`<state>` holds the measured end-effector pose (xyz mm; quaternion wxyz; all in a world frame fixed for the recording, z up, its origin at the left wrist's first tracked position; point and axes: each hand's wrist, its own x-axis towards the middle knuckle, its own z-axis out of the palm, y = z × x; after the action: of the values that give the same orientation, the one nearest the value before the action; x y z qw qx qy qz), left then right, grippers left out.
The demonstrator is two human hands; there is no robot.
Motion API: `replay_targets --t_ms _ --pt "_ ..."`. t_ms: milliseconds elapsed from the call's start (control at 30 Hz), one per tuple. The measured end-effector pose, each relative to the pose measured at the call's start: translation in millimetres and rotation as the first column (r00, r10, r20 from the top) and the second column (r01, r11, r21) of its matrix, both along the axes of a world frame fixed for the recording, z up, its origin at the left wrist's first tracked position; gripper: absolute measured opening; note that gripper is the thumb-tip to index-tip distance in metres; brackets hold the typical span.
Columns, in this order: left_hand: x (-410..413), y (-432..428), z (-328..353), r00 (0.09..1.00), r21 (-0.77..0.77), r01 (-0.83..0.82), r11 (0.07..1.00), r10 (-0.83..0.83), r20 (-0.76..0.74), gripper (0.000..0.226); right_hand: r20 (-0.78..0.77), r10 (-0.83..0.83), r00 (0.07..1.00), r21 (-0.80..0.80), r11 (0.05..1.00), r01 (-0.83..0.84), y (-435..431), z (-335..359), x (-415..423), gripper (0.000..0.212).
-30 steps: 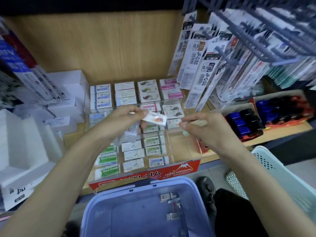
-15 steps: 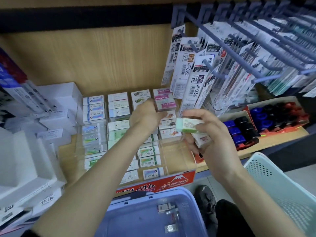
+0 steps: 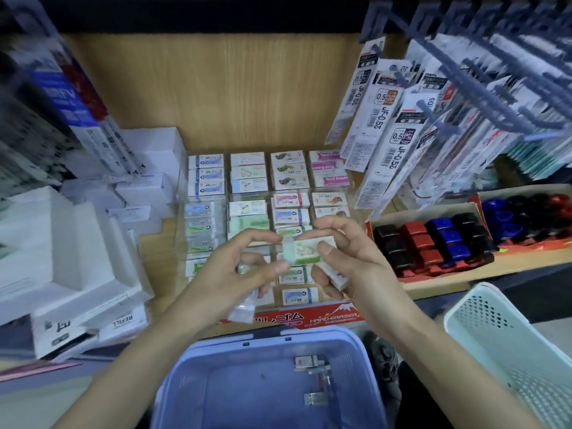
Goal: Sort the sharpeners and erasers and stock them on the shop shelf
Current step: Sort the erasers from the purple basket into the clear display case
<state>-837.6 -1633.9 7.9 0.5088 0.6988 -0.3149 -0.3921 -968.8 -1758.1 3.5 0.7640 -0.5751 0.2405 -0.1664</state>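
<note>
Just above the tray (image 3: 325, 317), both hands pinch one eraser (image 3: 305, 250): the left hand (image 3: 244, 267) takes its bare end, the right hand (image 3: 356, 258) its sleeve (a spare eraser (image 3: 335, 275) is tucked beneath). It is probably light and rubbery, best gripped on the paper sleeve.

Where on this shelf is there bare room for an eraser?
Bare wooden shelf between the white cardboard boxes and the clear eraser tray; a strip before the red sharpener carton. Lavender plastic basket's left floor: free. Tray's back rows are packed; left hand and right hand, gripping the green-and-white eraser, hide its front.
</note>
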Motion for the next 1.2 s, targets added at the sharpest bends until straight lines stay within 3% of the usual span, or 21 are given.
replay_targets --t_ms 133,267,367,467,567,667,733,833,1067,1133,1200 --pt "8.1 20.6 -15.0 0.999 -0.01 0.002 1.0 -0.002 0.054 0.032 -0.055 0.094 0.994 -0.061 0.993 -0.097 13.5 -8.2 5.8 0.017" --pt "15.6 37.7 -21.4 0.995 -0.031 -0.045 0.999 0.048 0.093 0.03 -0.199 0.165 0.966 -0.353 0.907 -0.228 19.9 -11.2 10.3 0.023" --pt "21.9 45.9 -23.4 0.99 -0.037 -0.081 0.996 0.084 0.11 0.032 -0.318 0.148 0.936 -0.562 0.766 -0.312 17.4 -13.8 15.1 0.033" --pt "23.3 51.9 -26.4 0.985 0.004 -0.093 0.996 0.091 0.147 0.03 -0.389 0.085 0.917 -0.764 0.526 -0.373 16.8 -18.6 21.6 0.034" --pt "20.7 54.3 -30.5 0.972 0.112 -0.09 0.99 0.063 0.224 0.023 -0.488 0.036 0.872 -0.806 0.366 -0.466 12.2 -15.7 24.6 0.031" --pt "21.0 56.4 -32.3 0.967 0.153 -0.196 0.969 0.165 0.194 0.015 -0.465 -0.154 0.872 -0.844 0.373 -0.384 -15.6 -6.7 16.4 0.028" --pt "22.8 59.0 -33.9 0.943 0.152 -0.33 0.932 0.332 0.009 0.004 -0.428 -0.275 0.861 -0.866 0.397 -0.304 -33.5 -2.2 6.9 0.029" --pt "24.4 61.6 -37.8 0.821 0.206 -0.454 0.867 0.497 -0.28 0.007 -0.466 -0.307 0.83 -0.855 0.397 -0.334 -39.6 -8.9 -2.3 0.031" --pt "11.3 70.4 -39.4 0.769 0.225 -0.438 0.87 0.493 -0.408 0.011 -0.537 -0.25 0.806 -0.827 0.344 -0.445 -24.5 -32.7 -3.4 0.032" --pt "7.8 74.2 -37.5 0.804 0.216 -0.413 0.885 0.465 -0.37 0.007 -0.545 -0.242 0.803 -0.824 0.331 -0.46 -18.4 -35.0 0.6 0.032" --pt "4.4 73.3 -32.0 0.87 0.193 -0.324 0.926 0.372 -0.323 0.021 -0.521 -0.233 0.821 -0.827 0.377 -0.417 -10.9 -32.2 4.4 0.032"
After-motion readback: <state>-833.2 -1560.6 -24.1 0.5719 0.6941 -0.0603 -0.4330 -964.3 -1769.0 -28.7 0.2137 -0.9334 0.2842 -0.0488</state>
